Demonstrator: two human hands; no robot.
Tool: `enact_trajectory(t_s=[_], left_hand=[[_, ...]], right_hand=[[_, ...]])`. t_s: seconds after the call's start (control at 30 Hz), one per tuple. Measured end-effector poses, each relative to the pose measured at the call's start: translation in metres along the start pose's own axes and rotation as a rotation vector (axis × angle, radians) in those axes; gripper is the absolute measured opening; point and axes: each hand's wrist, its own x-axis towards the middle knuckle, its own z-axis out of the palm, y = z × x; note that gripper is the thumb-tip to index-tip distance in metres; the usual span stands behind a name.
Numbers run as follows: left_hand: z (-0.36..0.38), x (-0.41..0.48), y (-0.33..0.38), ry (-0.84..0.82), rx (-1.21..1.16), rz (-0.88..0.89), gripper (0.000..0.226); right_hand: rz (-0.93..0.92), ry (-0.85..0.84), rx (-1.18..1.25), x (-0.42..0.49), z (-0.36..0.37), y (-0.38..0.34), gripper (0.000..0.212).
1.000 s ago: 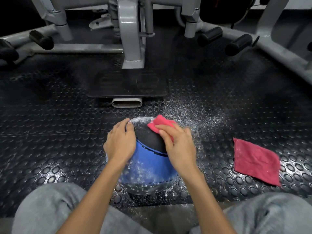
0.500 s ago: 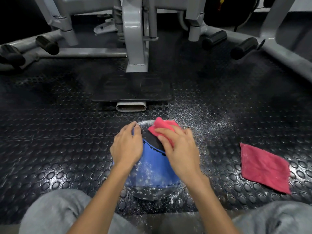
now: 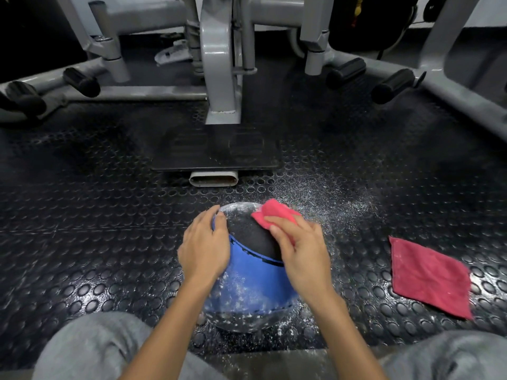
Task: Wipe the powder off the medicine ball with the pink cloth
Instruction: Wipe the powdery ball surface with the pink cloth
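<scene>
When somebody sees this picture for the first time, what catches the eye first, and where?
First the blue and black medicine ball, speckled with white powder, low in the centre; the left hand rests on its side and the right hand holds the pink cloth against its top. At the right a second red cloth lies flat on the studded floor, and spilled powder whitens the floor beyond the ball.

From my feed I can read no text, label, brand, number or sign, neither on the medicine ball [image 3: 248, 281] nor on the pink cloth [image 3: 274, 213] (the faint raised shapes on the black footplate [image 3: 216, 149] are too dim to make out as lettering).
</scene>
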Motion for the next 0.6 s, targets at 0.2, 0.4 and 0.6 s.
enact_trajectory(t_s=[0.2, 0.4, 0.6], left_hand=[[0.002, -0.002, 0.001, 0.004, 0.015, 0.028, 0.04], [0.007, -0.002, 0.002, 0.014, 0.052, 0.04, 0.041], [0.005, -0.007, -0.003, 0.028, 0.036, 0.048, 0.04]], right_hand=[[0.319, 0.015, 0.194, 0.012, -0.015, 0.028, 0.019], [-0.004, -0.086, -0.11, -0.005, 0.001, -0.007, 0.028], [0.311, 0.054, 0.208, 0.0, -0.011, 0.024, 0.023]])
